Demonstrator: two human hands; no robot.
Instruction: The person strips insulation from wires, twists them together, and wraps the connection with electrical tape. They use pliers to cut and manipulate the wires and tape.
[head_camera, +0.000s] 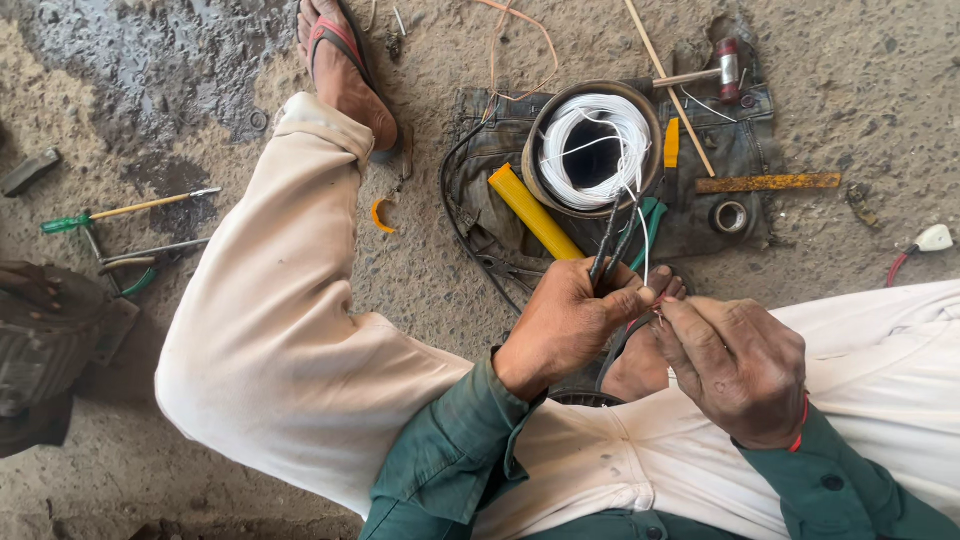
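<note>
I sit on the ground with my legs in off-white trousers. My left hand (567, 322) grips two dark thin tool handles (610, 240) that stick up out of the fist. My right hand (735, 362) pinches the end of a thin white wire (643, 240) between thumb and fingers, right beside the left thumb. That wire runs up to a coil of white wire (596, 148) lying in a round dark ring on a piece of denim cloth (500, 140). Both sleeves are dark green.
A yellow tube (532, 211), a hammer (700, 72), a yellow-brown flat ruler (768, 182), a tape roll (729, 216) and a thin stick (668, 85) lie on or by the cloth. A green-handled screwdriver (125, 211) and pliers (135, 262) lie left. My sandalled foot (342, 68) rests above.
</note>
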